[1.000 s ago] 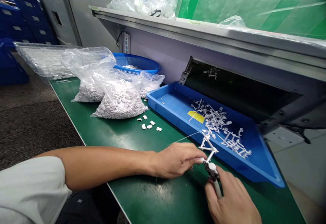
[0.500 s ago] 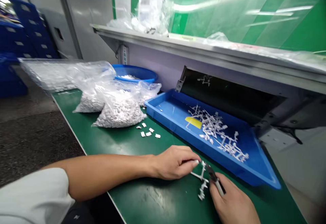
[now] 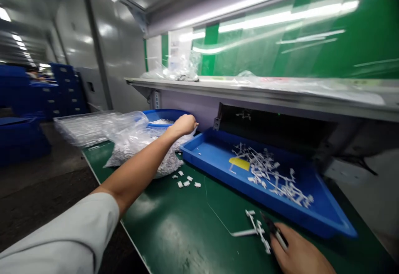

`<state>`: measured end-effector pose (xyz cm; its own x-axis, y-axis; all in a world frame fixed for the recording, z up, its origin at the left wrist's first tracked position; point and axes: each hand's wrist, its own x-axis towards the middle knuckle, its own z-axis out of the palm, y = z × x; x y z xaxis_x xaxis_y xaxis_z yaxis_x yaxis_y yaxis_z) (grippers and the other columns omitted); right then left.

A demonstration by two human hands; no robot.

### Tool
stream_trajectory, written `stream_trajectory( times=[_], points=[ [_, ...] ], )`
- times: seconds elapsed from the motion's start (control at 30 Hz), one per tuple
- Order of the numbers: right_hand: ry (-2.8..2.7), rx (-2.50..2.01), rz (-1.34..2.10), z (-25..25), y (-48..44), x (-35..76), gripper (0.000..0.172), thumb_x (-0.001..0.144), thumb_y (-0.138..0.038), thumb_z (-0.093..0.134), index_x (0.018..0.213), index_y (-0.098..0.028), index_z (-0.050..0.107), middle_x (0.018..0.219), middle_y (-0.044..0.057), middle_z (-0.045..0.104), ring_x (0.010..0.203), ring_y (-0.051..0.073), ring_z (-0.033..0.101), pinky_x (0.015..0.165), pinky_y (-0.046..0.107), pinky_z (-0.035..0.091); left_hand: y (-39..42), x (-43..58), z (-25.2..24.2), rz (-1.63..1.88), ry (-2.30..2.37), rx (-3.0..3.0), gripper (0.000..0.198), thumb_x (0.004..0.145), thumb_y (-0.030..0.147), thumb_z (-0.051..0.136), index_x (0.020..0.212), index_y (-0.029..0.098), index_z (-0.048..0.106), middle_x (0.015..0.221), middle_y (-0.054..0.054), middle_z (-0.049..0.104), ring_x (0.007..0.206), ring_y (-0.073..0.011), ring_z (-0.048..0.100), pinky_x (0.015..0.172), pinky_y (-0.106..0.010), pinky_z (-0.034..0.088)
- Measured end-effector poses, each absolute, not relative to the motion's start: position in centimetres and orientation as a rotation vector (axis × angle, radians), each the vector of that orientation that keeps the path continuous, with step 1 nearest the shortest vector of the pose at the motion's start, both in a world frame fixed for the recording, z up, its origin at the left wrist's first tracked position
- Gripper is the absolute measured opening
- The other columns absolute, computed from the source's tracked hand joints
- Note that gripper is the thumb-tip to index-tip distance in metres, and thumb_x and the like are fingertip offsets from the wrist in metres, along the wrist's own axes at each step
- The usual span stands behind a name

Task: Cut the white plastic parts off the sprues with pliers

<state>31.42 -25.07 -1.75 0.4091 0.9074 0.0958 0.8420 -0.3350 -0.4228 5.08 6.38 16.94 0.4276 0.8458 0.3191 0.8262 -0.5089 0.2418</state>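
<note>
My left hand (image 3: 185, 124) is stretched far forward above the plastic bags, beside the round blue basket (image 3: 165, 114). Its fingers are curled closed, and what they hold, if anything, is hidden. My right hand (image 3: 301, 247) grips a pair of nippers (image 3: 277, 230), whose dark jaws point up and to the left. Just left of the jaws, a branched white plastic sprue (image 3: 257, 230) lies on the green table (image 3: 174, 220). Several small white plastic parts (image 3: 187, 183) are scattered in front of the bag of white parts (image 3: 168, 164).
A blue tray (image 3: 212, 172) with a tangle of white sprues (image 3: 264, 166) and a yellow piece (image 3: 239, 163) stands across the back right. A shelf (image 3: 249, 89) overhangs it. Clear plastic trays (image 3: 84, 126) lie at the far left table edge.
My left hand has left the sprue and moved forward and left over the bags. The sprue now lies turned on the table. My right hand still grips the nippers. The view has tilted up.
</note>
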Motion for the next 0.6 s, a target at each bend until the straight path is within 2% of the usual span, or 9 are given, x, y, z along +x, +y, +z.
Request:
stream_trajectory(
  times=[0.1, 0.17, 0.23, 0.37, 0.47, 0.53, 0.6],
  points=[
    [-1.489, -2.306, 0.113, 0.2, -25.6, 30.8, 0.028, 0.089, -0.042, 0.044, 0.101, -0.030, 0.066, 0.093, 0.002, 0.071, 0.074, 0.022, 0.067, 0.054, 0.026, 0.045, 1.7, 8.1, 13.5, 0.460, 0.907, 2.697, 0.032, 0.093, 0.039, 0.050, 0.096, 0.015, 0.071, 0.087, -0.008, 0.070, 0.075, -0.0173, 0.065, 0.072, -0.024, 0.047],
    [-1.470, -2.346, 0.057, 0.5, -25.7, 30.7, 0.026, 0.090, -0.038, 0.042, 0.097, -0.029, 0.066, 0.090, 0.002, 0.070, 0.072, 0.021, 0.065, 0.052, 0.024, 0.040, -2.2, 10.2, 10.9, 0.340, 0.293, 2.758, 0.023, 0.092, 0.032, 0.054, 0.105, 0.022, 0.069, 0.101, -0.004, 0.069, 0.087, -0.0165, 0.065, 0.079, -0.022, 0.046],
    [-1.447, -2.388, 0.037, 0.6, -25.7, 30.8, 0.025, 0.091, -0.036, 0.041, 0.093, -0.028, 0.064, 0.089, 0.001, 0.069, 0.071, 0.020, 0.063, 0.053, 0.024, 0.036, -5.4, 12.1, 8.5, 0.239, -0.069, 2.853, 0.022, 0.089, 0.023, 0.058, 0.108, 0.024, 0.068, 0.110, -0.005, 0.067, 0.094, -0.0179, 0.064, 0.080, -0.023, 0.046],
    [-1.417, -2.434, 0.077, 0.6, -25.9, 31.2, 0.020, 0.091, -0.034, 0.042, 0.090, -0.027, 0.061, 0.088, 0.001, 0.066, 0.073, 0.020, 0.059, 0.055, 0.026, 0.032, -7.9, 15.0, 4.3, 0.094, -0.145, 2.993, 0.020, 0.083, 0.020, 0.064, 0.103, 0.021, 0.067, 0.096, -0.007, 0.067, 0.083, -0.0210, 0.064, 0.066, -0.025, 0.045],
    [-1.417, -2.433, 0.093, 0.7, -25.8, 31.2, 0.016, 0.090, -0.032, 0.044, 0.088, -0.026, 0.059, 0.087, 0.001, 0.065, 0.072, 0.019, 0.057, 0.055, 0.026, 0.031, -7.5, 15.7, 2.2, 0.190, -0.099, 2.852, 0.013, 0.088, 0.023, 0.059, 0.097, 0.019, 0.068, 0.093, -0.006, 0.066, 0.085, -0.0192, 0.063, 0.072, -0.024, 0.046],
    [-1.430, -2.425, 0.096, 0.7, -25.8, 31.0, 0.015, 0.090, -0.030, 0.043, 0.089, -0.026, 0.058, 0.088, 0.000, 0.065, 0.074, 0.019, 0.057, 0.057, 0.027, 0.032, -7.3, 15.4, 1.4, 0.294, -0.003, 2.646, 0.015, 0.091, 0.026, 0.056, 0.098, 0.018, 0.067, 0.094, -0.005, 0.066, 0.087, -0.0172, 0.063, 0.078, -0.024, 0.046],
    [-1.466, -2.393, 0.096, 0.7, -25.8, 30.5, 0.015, 0.091, -0.029, 0.043, 0.090, -0.027, 0.058, 0.088, -0.001, 0.064, 0.077, 0.019, 0.057, 0.059, 0.027, 0.034, -7.7, 14.7, 0.9, 0.326, 0.133, 2.342, 0.020, 0.094, 0.030, 0.052, 0.102, 0.017, 0.065, 0.093, -0.005, 0.066, 0.084, -0.0155, 0.062, 0.076, -0.024, 0.048]
  ],
)
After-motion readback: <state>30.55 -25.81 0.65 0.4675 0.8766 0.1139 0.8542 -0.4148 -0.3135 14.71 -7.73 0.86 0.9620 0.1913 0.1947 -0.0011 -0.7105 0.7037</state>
